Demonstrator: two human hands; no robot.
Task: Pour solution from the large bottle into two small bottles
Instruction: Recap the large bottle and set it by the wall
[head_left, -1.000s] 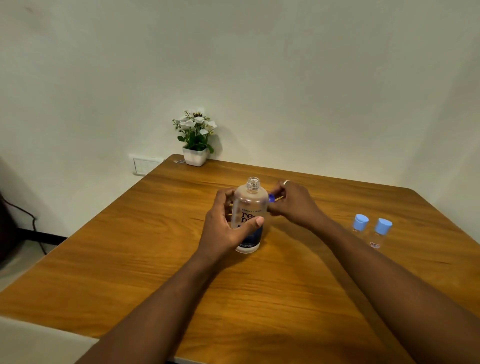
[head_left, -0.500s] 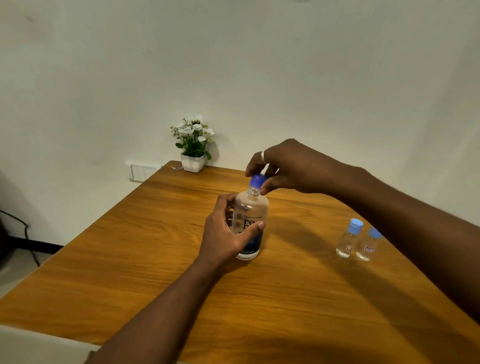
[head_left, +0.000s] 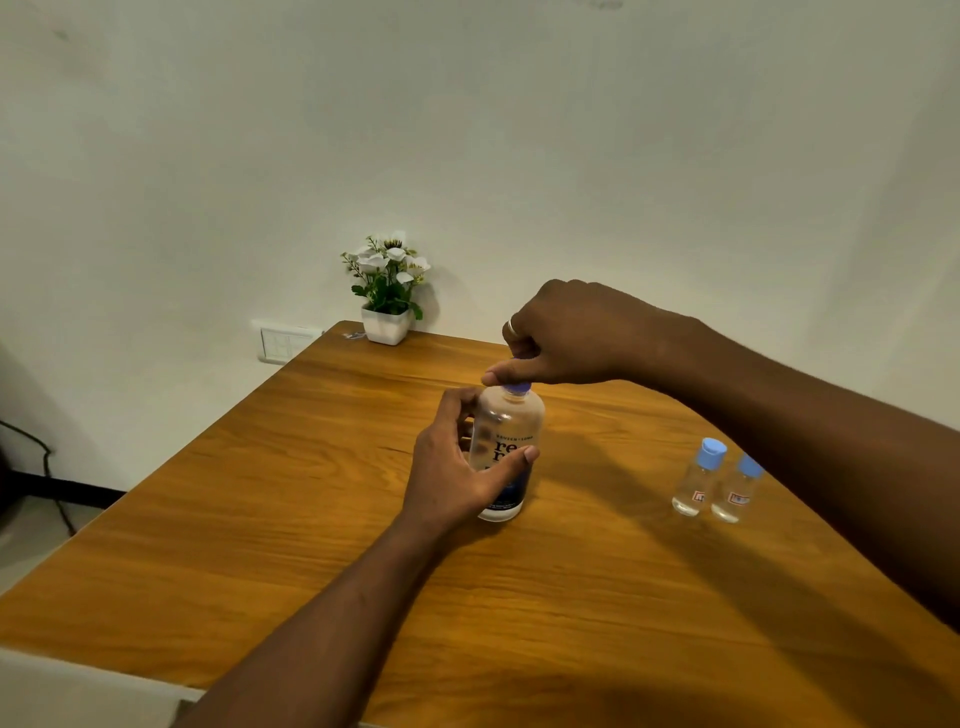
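The large clear bottle (head_left: 511, 431) with a dark blue lower label stands upright near the middle of the wooden table (head_left: 291, 545). My left hand (head_left: 457, 467) wraps around its body from the left. My right hand (head_left: 566, 332) comes from above and pinches the blue cap (head_left: 518, 386), which sits on the bottle's neck and is mostly covered by my fingers. Two small clear bottles stand side by side at the right, each with a light blue cap on: the left one (head_left: 698, 480) and the right one (head_left: 735, 493), partly behind my right forearm.
A small white pot of white flowers (head_left: 387, 296) stands at the table's far left corner against the wall. A wall socket plate (head_left: 280, 343) is just left of that corner. A dark cable (head_left: 49, 467) hangs at the far left.
A second ago the bottle's neck was bare and my right hand held the cap beside it. The hand rose, set the cap on the neck, and has since closed down lower over it.
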